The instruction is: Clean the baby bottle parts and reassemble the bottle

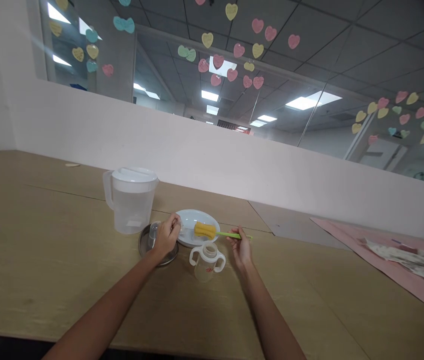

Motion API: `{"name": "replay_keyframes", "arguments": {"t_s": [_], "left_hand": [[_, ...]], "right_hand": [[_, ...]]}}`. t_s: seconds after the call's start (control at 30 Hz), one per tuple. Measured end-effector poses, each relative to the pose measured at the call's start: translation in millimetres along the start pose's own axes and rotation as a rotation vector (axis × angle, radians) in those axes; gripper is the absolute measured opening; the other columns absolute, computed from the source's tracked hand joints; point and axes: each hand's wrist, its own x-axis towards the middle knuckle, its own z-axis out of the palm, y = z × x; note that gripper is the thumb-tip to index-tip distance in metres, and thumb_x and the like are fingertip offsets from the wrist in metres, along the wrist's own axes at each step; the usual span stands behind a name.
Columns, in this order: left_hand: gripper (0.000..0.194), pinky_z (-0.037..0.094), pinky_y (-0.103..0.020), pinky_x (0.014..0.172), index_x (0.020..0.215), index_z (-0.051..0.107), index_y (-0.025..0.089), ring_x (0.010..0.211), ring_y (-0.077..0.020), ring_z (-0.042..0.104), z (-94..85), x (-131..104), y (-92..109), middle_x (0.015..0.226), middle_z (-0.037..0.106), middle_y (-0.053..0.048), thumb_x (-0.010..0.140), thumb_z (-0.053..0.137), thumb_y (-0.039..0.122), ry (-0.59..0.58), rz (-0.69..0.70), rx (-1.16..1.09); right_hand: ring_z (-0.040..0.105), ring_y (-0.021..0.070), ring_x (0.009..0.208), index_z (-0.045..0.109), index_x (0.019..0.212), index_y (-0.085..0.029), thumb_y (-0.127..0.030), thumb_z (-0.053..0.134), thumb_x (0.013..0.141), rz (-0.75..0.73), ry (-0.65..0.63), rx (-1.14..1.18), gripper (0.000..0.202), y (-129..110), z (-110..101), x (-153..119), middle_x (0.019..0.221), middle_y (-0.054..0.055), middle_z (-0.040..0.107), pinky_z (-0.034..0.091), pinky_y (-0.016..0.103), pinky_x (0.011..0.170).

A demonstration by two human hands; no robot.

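Plainly, with the pale plate as the clock's centre, the left hand is at 9 o'clock, its grip closed around a small clear piece too indistinct to name, while the right hand, at 4 o'clock, has its grip clamped on a brush by its green handle, the yellow head over the plate; whether it touches cannot be told. A two-handled bottle stands upright and open-mouthed at 5 o'clock, close in front of the plate, obstructing the near approach. At 8 o'clock a round metal dish lies under the left hand, holding a clear domed piece, and a lidded pitcher rises at 10 o'clock, crowding that side. A pale wall bounds the desk at 12 o'clock; well apart at 3 o'clock, a pink cloth bears crumpled material. Broad stretches of desk spread at 8 and 4 o'clock, running to the near edge at 6 o'clock
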Motion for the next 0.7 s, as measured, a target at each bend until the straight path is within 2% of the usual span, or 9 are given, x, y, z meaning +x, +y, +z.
{"name": "replay_keyframes", "arguments": {"t_s": [0.1, 0.23, 0.37, 0.7], "left_hand": [[0.016, 0.028, -0.025, 0.052, 0.067, 0.043, 0.022, 0.05, -0.0149, 0.041, -4.2, 1.3, -5.9, 0.052, 0.041, 0.004, 0.077, 0.033, 0.028, -0.047, 0.041, 0.122], [0.009, 0.028, -0.028, 0.055, 0.063, 0.044, 0.021, 0.056, -0.019, 0.046, -10.3, 1.9, -10.0, 0.056, 0.049, -0.002, 0.069, 0.038, 0.022, -0.107, 0.194, 0.398], [0.011, 0.028, -0.03, 0.056, 0.063, 0.048, 0.021, 0.058, -0.0213, 0.049, -13.7, 2.1, -12.6, 0.058, 0.053, -0.005, 0.069, 0.039, 0.02, -0.129, 0.255, 0.534], [0.022, 0.031, -0.029, 0.058, 0.072, 0.057, 0.018, 0.063, -0.0207, 0.055, -19.3, 5.3, -20.6, 0.065, 0.062, -0.007, 0.077, 0.036, 0.022, -0.181, 0.246, 0.581]], "right_hand": [[0.057, 0.0089, 0.051, 0.058, 0.062, -0.017, -0.039, 0.069, 0.066, -0.075, 0.085, -0.05, 0.025, 1.2, 0.5, -0.8, 0.061, -0.003, 0.062, 0.05, 0.018, 0.047], [0.056, 0.0091, 0.045, 0.06, 0.063, -0.016, -0.048, 0.066, 0.066, -0.188, 0.137, -0.174, 0.033, 1.1, 0.1, -1.5, 0.058, -0.002, 0.062, 0.046, 0.019, 0.044], [0.056, 0.0102, 0.044, 0.062, 0.064, -0.014, -0.054, 0.064, 0.067, -0.289, 0.106, -0.285, 0.04, 0.9, -0.2, -2.4, 0.059, -0.001, 0.063, 0.045, 0.021, 0.046], [0.061, 0.0162, 0.06, 0.067, 0.072, -0.012, -0.054, 0.058, 0.074, -0.415, -0.025, -0.581, 0.042, 10.7, -1.5, -7.6, 0.069, 0.006, 0.067, 0.045, 0.026, 0.059]]}}
